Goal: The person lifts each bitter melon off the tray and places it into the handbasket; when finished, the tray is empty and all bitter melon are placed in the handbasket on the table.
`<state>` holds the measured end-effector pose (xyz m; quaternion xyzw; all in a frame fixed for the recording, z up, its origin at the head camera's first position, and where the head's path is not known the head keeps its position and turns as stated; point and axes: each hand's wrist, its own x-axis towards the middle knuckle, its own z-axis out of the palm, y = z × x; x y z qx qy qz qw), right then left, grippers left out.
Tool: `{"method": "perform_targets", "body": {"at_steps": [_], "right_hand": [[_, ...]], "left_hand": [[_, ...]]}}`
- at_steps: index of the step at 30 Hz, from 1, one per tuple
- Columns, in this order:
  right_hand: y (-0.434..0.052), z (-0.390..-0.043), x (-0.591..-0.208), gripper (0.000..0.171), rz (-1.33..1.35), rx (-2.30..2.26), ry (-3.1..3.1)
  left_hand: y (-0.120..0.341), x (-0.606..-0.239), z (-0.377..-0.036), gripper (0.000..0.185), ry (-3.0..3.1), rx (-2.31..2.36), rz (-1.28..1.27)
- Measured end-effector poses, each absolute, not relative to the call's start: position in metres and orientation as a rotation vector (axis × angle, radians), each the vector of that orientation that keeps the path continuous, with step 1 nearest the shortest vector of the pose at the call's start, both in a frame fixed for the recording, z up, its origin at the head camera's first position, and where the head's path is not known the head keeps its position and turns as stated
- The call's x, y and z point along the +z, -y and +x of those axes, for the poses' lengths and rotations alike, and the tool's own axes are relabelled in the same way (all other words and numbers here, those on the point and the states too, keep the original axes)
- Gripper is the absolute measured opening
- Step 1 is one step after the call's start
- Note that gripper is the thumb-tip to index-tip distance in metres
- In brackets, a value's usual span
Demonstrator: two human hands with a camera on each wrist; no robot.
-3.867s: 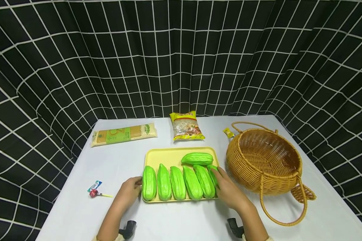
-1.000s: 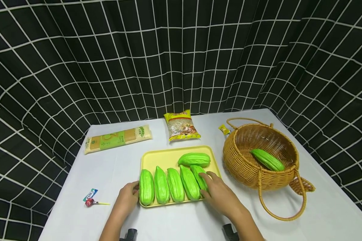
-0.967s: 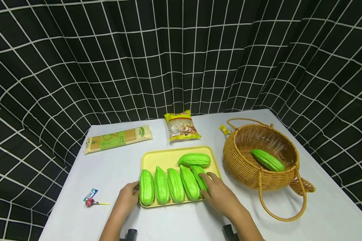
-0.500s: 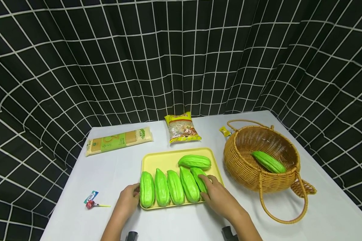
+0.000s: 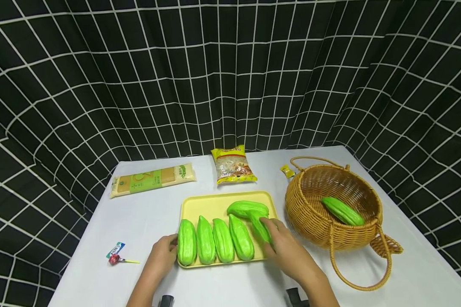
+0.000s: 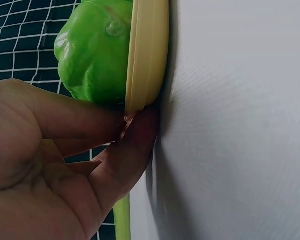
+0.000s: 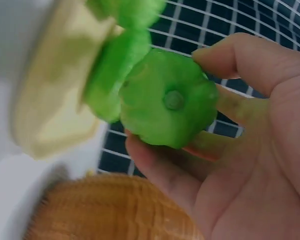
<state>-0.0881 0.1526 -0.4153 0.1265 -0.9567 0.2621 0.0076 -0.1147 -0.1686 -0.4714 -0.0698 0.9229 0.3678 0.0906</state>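
Observation:
A pale yellow tray (image 5: 200, 203) bears several green bitter melons (image 5: 223, 240), most side by side along its front, one lying crosswise (image 5: 243, 208) at the back right. My left hand (image 5: 162, 253) pinches the tray's left rim between thumb and fingers; the left wrist view has the tray edge (image 6: 147, 60) close up, with a melon end (image 6: 95, 52) beside it. Thumb and fingers of my right hand (image 5: 288, 252) grip another bitter melon (image 7: 165, 100), raised above the tray's right side. In the head view that held melon partly covers the crosswise one.
Right of the tray stands a wicker basket (image 5: 305, 217) with one bitter melon (image 5: 342, 211) inside and a handle folded toward the front. Behind lie a noodle pack (image 5: 153, 180), a yellow food bag (image 5: 233, 165) and a small yellow candy (image 5: 287, 171). A lollipop (image 5: 115, 259) and small packet (image 5: 116, 249) lie left.
My right hand has lifted the rightmost front melon off the tray and moved slightly right. Earlier, one melon went from the tray into the basket. My left hand stays at the rim.

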Motion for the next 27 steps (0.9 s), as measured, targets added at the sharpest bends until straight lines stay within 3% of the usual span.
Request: {"method": "perform_targets", "body": {"at_steps": [11,21,27], "right_hand": [[-0.187,-0.093,-0.375,0.058,0.154,0.75,2.513],[-0.215,-0.098,-0.378,0.035,-0.081,0.668,2.49],[-0.22,-0.103,-0.379,0.031,-0.128,0.638,2.606]], "left_hand": [[0.17,-0.469,-0.114,0.039,-2.777,1.069,-0.18],[0.17,-0.469,-0.113,0.04,-2.767,1.081,-0.186],[0.168,-0.47,-0.113,0.04,-2.758,1.09,-0.181]]}}
